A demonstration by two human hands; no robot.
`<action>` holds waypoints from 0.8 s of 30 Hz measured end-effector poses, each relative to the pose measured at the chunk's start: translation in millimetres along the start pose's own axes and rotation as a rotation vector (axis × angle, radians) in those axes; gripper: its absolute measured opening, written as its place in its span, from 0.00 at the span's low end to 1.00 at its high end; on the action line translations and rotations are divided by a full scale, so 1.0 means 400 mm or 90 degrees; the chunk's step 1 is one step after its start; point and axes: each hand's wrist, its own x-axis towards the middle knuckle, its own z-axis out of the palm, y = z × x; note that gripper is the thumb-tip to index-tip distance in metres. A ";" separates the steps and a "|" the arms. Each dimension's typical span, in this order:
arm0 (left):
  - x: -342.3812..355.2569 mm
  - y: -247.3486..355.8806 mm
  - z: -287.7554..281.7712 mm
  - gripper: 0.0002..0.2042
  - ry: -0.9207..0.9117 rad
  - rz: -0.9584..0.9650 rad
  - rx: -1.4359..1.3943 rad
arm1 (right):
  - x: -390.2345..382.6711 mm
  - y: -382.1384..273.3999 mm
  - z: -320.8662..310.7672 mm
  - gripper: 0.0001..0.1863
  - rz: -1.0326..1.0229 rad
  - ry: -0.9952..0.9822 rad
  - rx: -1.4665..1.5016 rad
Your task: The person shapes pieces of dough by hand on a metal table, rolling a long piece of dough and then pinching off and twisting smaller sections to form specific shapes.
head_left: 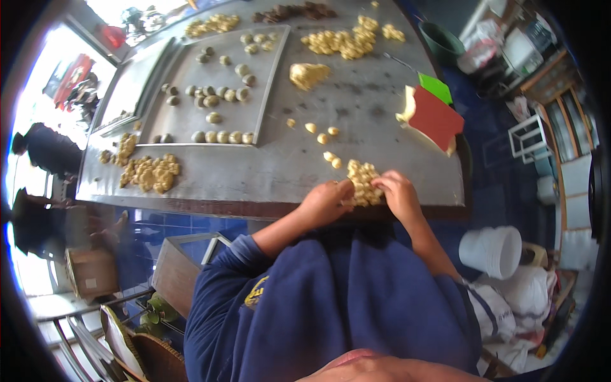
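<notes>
A heap of small pale-yellow dough pieces (363,175) lies at the table's near edge, between my hands. My left hand (328,202) touches the heap's left side with its fingers curled in; what they hold, if anything, is hidden. On the right side, my right hand (396,189) has thumb and fingertips pinched together at a dough piece. Several loose dough balls (323,138) trail away from the heap toward the table's middle. Farther back sits one larger smooth lump of dough (309,75).
A metal tray (262,102) at left holds greenish-brown balls (221,93). More dough clusters lie at front left (151,173) and at the back (347,41), near dark brown pieces (293,11). A red sheet (436,120) and a green one (435,88) lie right. A white bucket (490,251) stands below.
</notes>
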 end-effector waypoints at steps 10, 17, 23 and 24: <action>-0.040 -0.076 -0.067 0.14 0.121 0.038 -0.123 | -0.029 -0.017 -0.020 0.09 0.058 -0.018 0.043; -0.042 -0.053 -0.082 0.13 0.185 0.025 -0.160 | 0.082 0.047 0.036 0.09 -0.011 0.035 -0.003; -0.040 -0.078 -0.072 0.10 0.219 0.087 -0.144 | 0.100 0.042 0.035 0.09 0.107 -0.084 0.034; -0.041 -0.079 -0.073 0.09 0.245 0.098 -0.128 | 0.101 0.025 0.028 0.10 0.121 -0.085 0.032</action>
